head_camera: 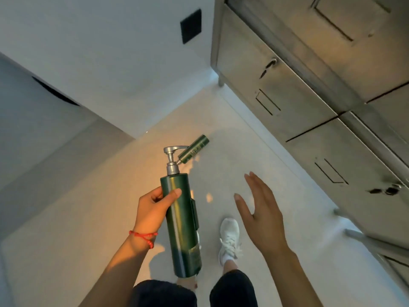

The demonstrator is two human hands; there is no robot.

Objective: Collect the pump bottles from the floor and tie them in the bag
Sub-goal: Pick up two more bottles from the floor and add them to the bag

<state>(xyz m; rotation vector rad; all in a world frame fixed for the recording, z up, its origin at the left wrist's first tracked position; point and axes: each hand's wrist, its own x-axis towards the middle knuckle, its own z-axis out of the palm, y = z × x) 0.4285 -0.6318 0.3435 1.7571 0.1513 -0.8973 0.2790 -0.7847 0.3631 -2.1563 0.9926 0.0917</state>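
Observation:
My left hand (152, 209) grips a tall dark green pump bottle (181, 224) with a silver pump head, held upright above the floor. A second, smaller green bottle (194, 149) lies on its side on the pale floor farther ahead, partly hidden behind the held bottle's pump spout. My right hand (259, 213) is open with fingers spread and holds nothing, hovering to the right of the held bottle. No bag is in view.
Metal cabinets (309, 89) on legs line the right side. A white wall (110, 52) with a black panel (191, 26) stands ahead, and a grey surface (33, 129) runs along the left. My white shoe (229, 238) is on the floor.

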